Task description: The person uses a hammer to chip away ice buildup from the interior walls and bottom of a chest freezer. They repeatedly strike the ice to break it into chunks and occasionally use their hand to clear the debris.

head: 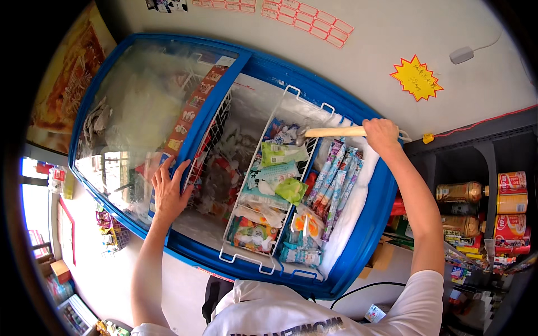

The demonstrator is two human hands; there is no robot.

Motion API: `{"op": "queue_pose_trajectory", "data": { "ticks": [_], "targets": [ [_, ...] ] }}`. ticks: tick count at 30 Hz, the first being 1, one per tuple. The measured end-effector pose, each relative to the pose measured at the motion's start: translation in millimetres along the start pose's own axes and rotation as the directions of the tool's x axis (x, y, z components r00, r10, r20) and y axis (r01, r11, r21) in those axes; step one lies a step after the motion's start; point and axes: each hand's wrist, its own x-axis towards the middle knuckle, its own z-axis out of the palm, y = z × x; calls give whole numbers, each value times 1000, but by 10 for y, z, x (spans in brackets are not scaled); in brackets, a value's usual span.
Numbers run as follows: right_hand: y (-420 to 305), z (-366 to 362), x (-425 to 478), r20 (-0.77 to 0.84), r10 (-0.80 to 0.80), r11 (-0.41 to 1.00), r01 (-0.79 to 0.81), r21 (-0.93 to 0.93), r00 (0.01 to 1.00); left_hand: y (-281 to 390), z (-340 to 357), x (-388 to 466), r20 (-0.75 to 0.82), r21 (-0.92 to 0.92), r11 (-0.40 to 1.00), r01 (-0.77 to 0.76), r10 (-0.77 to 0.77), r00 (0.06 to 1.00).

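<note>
A blue chest freezer (380, 210) stands before me, its right part uncovered. My right hand (381, 135) grips the end of a light wooden handle (336, 132) above the frosted right wall. The metal head (301, 136) at the handle's other end is over a white wire basket (246, 185) of wrapped ice pops. My left hand (169, 191) lies with fingers spread on the blue-framed glass lid (134, 105). Right of the basket, long wrapped ice pops (336, 180) lean beside thick white frost (351, 227).
A dark shelf (485, 159) at the right holds bottles (458, 192) and stacked cans (511, 193). A yellow star-shaped sign (417, 78) with handwriting is on the wall behind the freezer. A cardboard box (380, 256) stands by the freezer's lower right corner. Hanging snack packets (110, 231) are at the left.
</note>
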Motion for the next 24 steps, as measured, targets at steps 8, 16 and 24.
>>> {"op": "queue_pose_trajectory", "data": {
  "ticks": [8,16,24],
  "targets": [
    [-393,-211,200,-35,-230,965,232,118,973,-53,-37,-19,8,-2,1000,18,-18,1000],
    [-248,-121,265,-11,-151,984,149,-102,988,-26,-17,-5,1,-11,1000,15,-15,1000],
    [-9,72,78,65,-96,995,94,40,993,-37,-17,13,-13,-8,1000,-5,5,1000]
  ]
}}
